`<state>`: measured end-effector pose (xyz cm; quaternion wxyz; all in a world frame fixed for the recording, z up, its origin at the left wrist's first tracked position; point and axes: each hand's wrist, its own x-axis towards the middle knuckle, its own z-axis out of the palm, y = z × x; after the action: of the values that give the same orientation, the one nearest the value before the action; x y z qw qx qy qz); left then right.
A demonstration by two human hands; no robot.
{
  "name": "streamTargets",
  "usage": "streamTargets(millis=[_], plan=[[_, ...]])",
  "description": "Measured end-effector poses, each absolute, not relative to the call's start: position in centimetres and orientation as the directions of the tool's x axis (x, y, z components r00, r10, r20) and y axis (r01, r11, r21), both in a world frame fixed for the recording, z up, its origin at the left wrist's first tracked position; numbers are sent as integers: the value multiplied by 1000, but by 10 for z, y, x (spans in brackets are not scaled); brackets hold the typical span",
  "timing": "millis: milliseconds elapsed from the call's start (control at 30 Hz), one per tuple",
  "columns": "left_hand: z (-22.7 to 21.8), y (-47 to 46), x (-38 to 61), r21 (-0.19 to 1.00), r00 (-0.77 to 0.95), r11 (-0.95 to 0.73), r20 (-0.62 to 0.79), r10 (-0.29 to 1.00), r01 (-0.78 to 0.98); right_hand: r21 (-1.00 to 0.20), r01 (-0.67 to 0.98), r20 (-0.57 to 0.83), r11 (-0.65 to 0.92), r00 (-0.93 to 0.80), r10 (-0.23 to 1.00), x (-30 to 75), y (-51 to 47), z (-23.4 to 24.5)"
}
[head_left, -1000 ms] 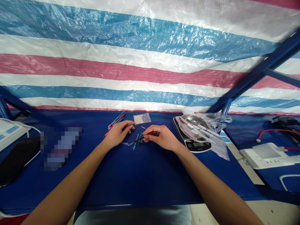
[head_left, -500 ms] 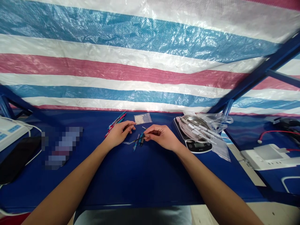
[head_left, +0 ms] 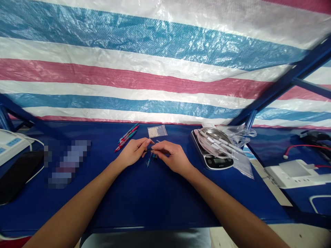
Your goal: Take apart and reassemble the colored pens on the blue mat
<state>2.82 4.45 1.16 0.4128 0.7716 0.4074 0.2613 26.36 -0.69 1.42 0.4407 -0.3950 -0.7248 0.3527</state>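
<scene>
Between my hands is a thin dark pen refill (head_left: pixel 148 150), lying roughly level. My left hand (head_left: pixel 132 152) pinches its left end with thumb and fingers. The fingertips of my right hand (head_left: pixel 172 155) are closed on the other end. Below the fingers, blue pen parts (head_left: pixel 148 162) lie on the blue table, partly hidden by my right hand. Beyond my left hand is a small bunch of red and teal pens (head_left: pixel 127 137). A clear zip bag (head_left: pixel 157 131) with small pale pieces lies past my fingertips.
To the right, a kitchen scale (head_left: pixel 219 162) carries a metal bowl (head_left: pixel 221 132) with clear plastic bags and white sticks. A black phone (head_left: pixel 20 175) and a white power strip (head_left: pixel 12 144) are at the left. A white device (head_left: pixel 297 173) sits far right, near a blue frame post.
My left hand has moved in toward the right and closed on the refill's end. My right hand has shifted slightly left and keeps its pinch.
</scene>
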Motion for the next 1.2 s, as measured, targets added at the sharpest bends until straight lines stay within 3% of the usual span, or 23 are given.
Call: streamTargets(millis=[67,133,200,300,500,600,667,733,833,967,1067,1200], plan=[[12,45,28,862,527,-339,102,844,377,-890,229,320,394,-302,898,267,-5,15],[11,47,28,909,492,-296,122,862,294,-856,307,348,416,-253,903,274,-2,16],[9,51,28,959,459,-227,127,879,170,-717,480,378,506,-342,860,280,0,17],[7,56,30,995,426,-104,92,900,5,-551,608,349,572,-455,819,284,1,15],[4,56,28,1000,425,5,-4,905,-1,-520,614,280,594,-534,798,285,3,13],[4,56,25,999,428,-27,5,904,46,-566,538,248,624,-611,752,292,7,18],[4,56,24,994,435,-76,33,900,82,-665,491,225,562,-586,778,296,10,19],[6,55,24,985,452,-131,66,890,114,-826,395,181,401,-488,854,298,11,19],[8,52,25,981,490,-139,56,870,135,-992,99,45,82,-326,944,296,12,18],[13,42,27,975,544,-125,6,839,181,-938,-311,-86,-154,-222,971,289,12,21],[19,36,29,953,574,-192,25,819,233,-895,-433,-64,-108,-116,991,284,12,22],[25,32,31,933,637,-248,26,771,262,-923,-353,138,149,58,989,277,11,22]])
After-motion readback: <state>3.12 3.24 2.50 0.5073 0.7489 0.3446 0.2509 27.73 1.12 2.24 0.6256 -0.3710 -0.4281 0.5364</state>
